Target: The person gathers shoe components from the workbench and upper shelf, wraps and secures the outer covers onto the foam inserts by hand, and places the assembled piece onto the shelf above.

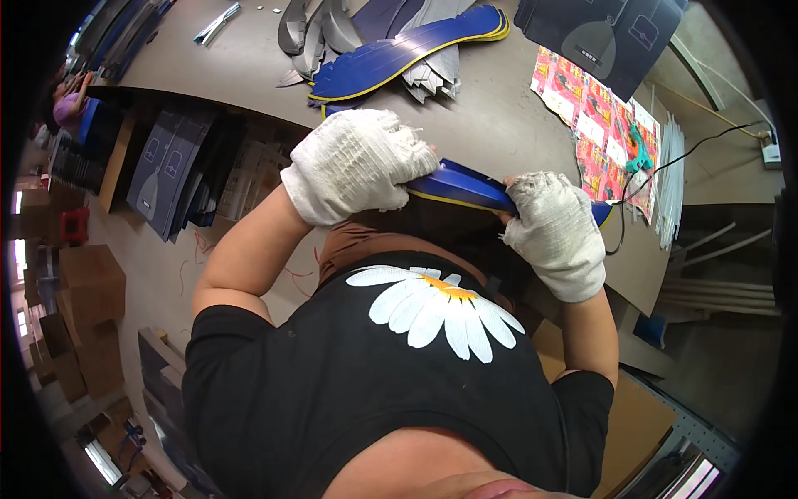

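Right at the near edge of the big grey-brown worktable [499, 125] a person in a black shirt with a white daisy print is bent over the work, both hands in white knitted gloves. Further back on the table lies a heap of flat blue-and-grey cardboard pieces [399, 46], the top one long, blue and edged in yellow, running from lower left to upper right. To the right of that sits a dark printed carton [598, 37], and below it a sheet of bright red and pink patterned paper [594, 112]. The thing in hand is a long blue folded piece with a yellow edge [465, 187], held just above the table's edge; its long axis runs left to right, dipping slightly toward the right. The left hand [357, 162] is curled closed over its left end, and the right hand [553, 229] is wrapped tightly round its right end.
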`<state>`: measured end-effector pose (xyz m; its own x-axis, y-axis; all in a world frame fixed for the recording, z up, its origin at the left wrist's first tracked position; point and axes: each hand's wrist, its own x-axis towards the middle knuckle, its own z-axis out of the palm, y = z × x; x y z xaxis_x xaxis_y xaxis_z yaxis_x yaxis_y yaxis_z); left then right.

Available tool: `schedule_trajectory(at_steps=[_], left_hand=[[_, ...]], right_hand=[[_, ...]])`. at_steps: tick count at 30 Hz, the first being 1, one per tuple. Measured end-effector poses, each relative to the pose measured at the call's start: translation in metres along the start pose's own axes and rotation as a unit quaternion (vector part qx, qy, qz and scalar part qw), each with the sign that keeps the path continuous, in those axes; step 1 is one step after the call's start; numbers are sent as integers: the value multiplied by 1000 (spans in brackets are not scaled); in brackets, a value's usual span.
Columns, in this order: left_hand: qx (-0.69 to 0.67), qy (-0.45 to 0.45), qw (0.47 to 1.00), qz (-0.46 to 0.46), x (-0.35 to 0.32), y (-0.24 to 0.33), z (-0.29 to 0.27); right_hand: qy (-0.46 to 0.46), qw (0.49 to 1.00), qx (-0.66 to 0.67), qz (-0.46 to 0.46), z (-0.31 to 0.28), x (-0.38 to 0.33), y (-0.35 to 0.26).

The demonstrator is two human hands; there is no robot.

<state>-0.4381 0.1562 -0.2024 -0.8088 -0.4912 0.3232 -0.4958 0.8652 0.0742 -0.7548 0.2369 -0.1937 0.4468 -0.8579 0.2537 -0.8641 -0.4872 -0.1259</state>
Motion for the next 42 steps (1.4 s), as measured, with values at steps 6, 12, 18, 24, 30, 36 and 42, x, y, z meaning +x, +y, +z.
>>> schedule_trajectory(at_steps=[6, 12, 18, 24, 30, 36, 42], left_hand=[[-21, -131, 990, 39, 3, -2, -9], [47, 36, 997, -40, -10, 2, 6], [-16, -22, 999, 20, -12, 1, -17], [-31, -94, 994, 54, -5, -2, -26], [-115, -24, 992, 35, 3, 28, -6], [-158, -66, 985, 18, 6, 45, 12], [-156, -117, 980, 45, 11, 34, 1]], right_hand=[[-25, 999, 34, -29, -5, -8, -8], [-65, 997, 8, 38, 1, -29, 5], [-62, 998, 11, 2, -6, -30, 4], [-72, 997, 2, -3, -12, -30, 3], [-127, 991, -28, 19, -14, -19, 0], [-152, 988, -25, -25, -12, -9, 1], [-123, 989, -47, -68, -12, -6, 0]])
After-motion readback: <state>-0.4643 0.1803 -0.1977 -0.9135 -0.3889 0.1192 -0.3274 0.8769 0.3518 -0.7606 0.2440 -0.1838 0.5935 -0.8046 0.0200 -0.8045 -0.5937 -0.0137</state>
